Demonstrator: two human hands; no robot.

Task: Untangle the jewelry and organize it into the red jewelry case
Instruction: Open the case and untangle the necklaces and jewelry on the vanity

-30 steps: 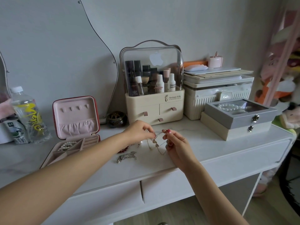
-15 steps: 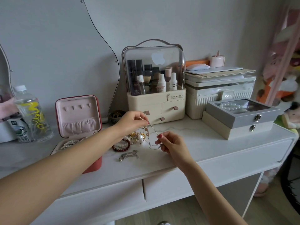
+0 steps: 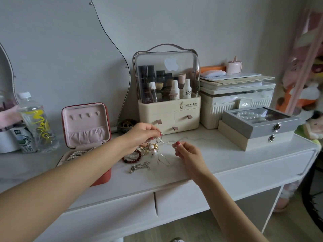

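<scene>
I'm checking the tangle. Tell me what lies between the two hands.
In the head view, a thin gold chain stretches between the left hand and the right hand, each pinching it above the white tabletop; nothing else lies there.

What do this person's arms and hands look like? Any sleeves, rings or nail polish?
Both forearms are bare up to the edge of the picture, with no sleeves in view. The left hand and the right hand have red-painted fingernails, clearest on the right thumb. No ring, watch or bracelet is visible on either hand or wrist. No gloves.
</scene>
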